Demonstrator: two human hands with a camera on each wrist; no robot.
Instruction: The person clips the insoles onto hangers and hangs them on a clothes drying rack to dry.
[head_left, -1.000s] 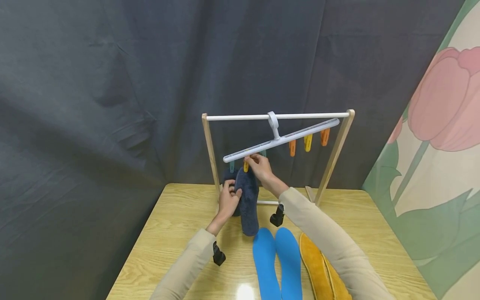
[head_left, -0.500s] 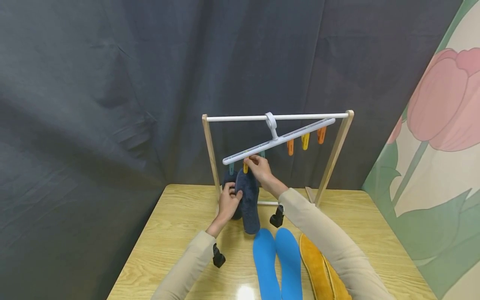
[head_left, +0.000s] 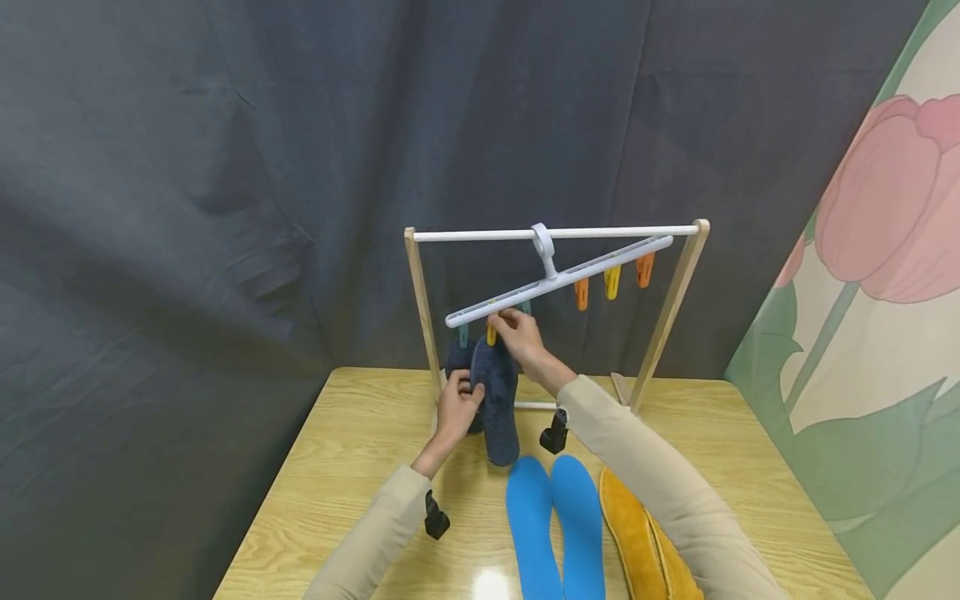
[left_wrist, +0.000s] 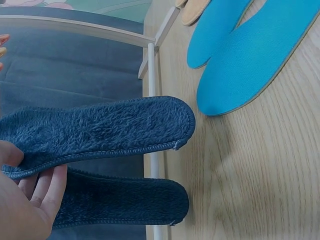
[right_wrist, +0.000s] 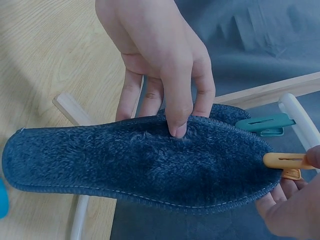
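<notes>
A fuzzy navy insole [right_wrist: 145, 165] hangs upright from the low left side of a tilted white hanger [head_left: 562, 280]. My left hand [head_left: 455, 408] pinches its side edge, thumb on the fleecy face and fingers behind. At the insole's top end, my right hand [head_left: 522, 343] pinches a yellow clothespin [right_wrist: 285, 160], whose jaws overlap the insole's edge in the right wrist view. Behind it a second navy insole [left_wrist: 120, 200] hangs from a teal clothespin [right_wrist: 265, 122], partly hidden by the front insole and my left hand.
A wooden stand with a white top bar [head_left: 622, 232] carries the hanger. Orange and yellow clothespins [head_left: 612, 282] hang on its right half. Two blue insoles [head_left: 577, 525] and tan insoles [head_left: 630, 533] lie on the wooden table [head_left: 330, 467], the tan ones partly under my right sleeve.
The hanger has swung slightly left at its raised end, and the front insole's lower end has shifted up a little. Both hands keep the same hold.
</notes>
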